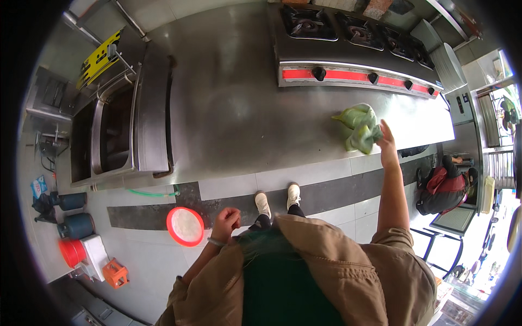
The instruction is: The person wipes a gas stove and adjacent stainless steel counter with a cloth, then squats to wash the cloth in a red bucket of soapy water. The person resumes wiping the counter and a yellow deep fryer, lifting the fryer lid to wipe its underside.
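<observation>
A crumpled pale-green cloth is over the right part of the stainless-steel counter, just in front of the gas stove. My right hand has hold of its right end, the arm stretched forward. Motion blurs the cloth a little, and I cannot tell how much of it rests on the steel. Back near my body, my left hand is curled into a loose fist, with nothing visible in it. A band circles that wrist.
The gas stove with several burners lines the counter's back right, beside stacked plates. At left is a metal sink. A red-rimmed basin, gas cylinders and an orange stool stand on the floor. A person is at far right.
</observation>
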`<action>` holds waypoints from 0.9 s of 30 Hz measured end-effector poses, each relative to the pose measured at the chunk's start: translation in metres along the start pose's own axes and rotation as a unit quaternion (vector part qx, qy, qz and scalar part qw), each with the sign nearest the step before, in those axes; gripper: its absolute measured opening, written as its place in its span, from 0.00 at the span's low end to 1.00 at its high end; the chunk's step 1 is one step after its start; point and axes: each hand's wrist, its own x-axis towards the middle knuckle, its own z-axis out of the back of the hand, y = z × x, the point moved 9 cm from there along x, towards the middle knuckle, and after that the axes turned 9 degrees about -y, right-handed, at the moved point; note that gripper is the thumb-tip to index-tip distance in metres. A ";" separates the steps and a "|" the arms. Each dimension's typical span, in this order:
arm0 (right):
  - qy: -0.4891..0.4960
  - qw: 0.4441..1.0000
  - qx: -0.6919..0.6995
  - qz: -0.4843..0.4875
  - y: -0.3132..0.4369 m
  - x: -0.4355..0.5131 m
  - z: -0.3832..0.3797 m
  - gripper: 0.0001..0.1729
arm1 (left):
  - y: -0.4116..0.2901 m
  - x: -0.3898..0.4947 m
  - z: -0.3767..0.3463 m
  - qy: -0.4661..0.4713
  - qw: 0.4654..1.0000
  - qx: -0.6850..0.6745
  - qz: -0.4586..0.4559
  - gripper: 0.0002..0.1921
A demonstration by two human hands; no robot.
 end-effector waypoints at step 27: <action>0.295 0.692 -0.408 0.517 -0.045 -0.234 -0.382 0.27 | -0.012 -0.013 0.040 -0.086 0.995 0.042 0.013 0.04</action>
